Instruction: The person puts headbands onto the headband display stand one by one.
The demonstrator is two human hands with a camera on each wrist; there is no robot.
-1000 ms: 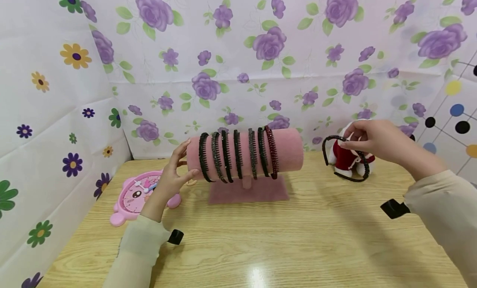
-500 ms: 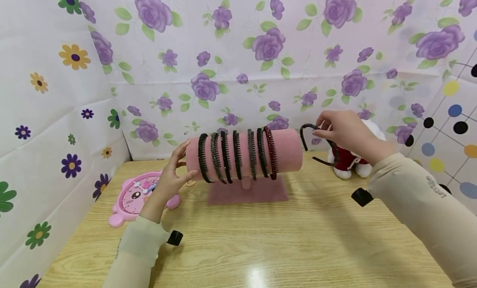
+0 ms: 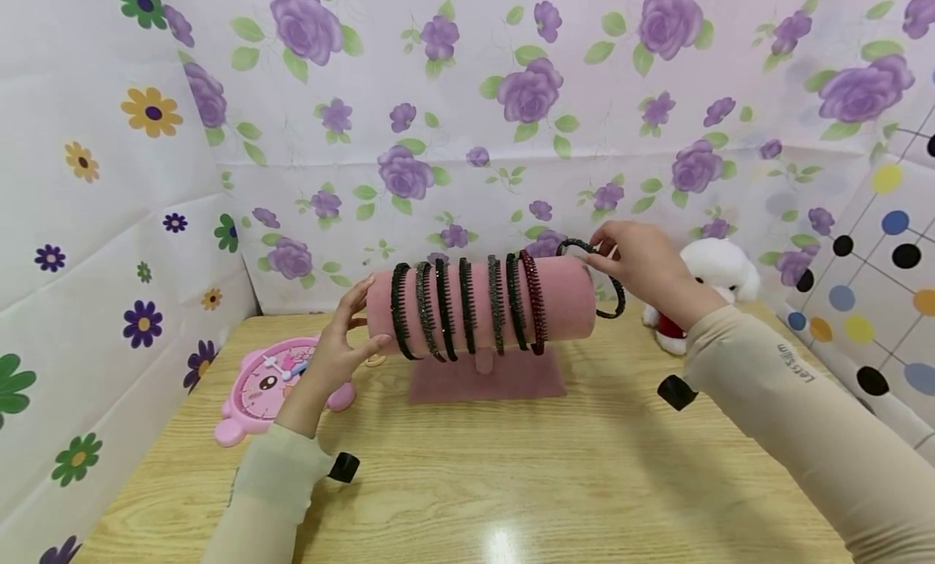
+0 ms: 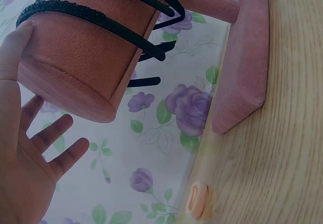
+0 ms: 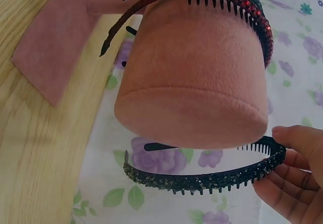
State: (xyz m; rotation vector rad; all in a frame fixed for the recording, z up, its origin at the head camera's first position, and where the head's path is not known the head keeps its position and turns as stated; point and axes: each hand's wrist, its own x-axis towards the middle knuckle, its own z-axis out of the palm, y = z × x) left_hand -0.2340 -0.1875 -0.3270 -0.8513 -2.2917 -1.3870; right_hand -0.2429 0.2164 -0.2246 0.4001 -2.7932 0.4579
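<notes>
A pink padded headband stand (image 3: 566, 304) stands at the centre, its roll wearing several toothed headbands, black and grey ones plus a dark red glittery one (image 3: 533, 300) rightmost. My left hand (image 3: 342, 337) holds the roll's left end, thumb at the front near the first headband; some fingers spread off the end in the left wrist view. At the other end my right hand (image 3: 639, 260) pinches a black glittery headband (image 5: 202, 181) between thumb and fingers. Its open loop stands just off the roll's right end, the upper part overlapping that end in the head view.
A pink cartoon clock (image 3: 259, 389) lies left of the stand, behind my left forearm. Beside the stand's base is a small peach-coloured ring (image 4: 197, 200). A white plush dog (image 3: 719, 264) in red sits at the right, partly behind my right arm. Patterned cloth backs the wooden table (image 3: 467, 475).
My right hand has carried the black glittery headband leftward, from in front of the plush dog to the roll's right end. My left hand stays at the left end.
</notes>
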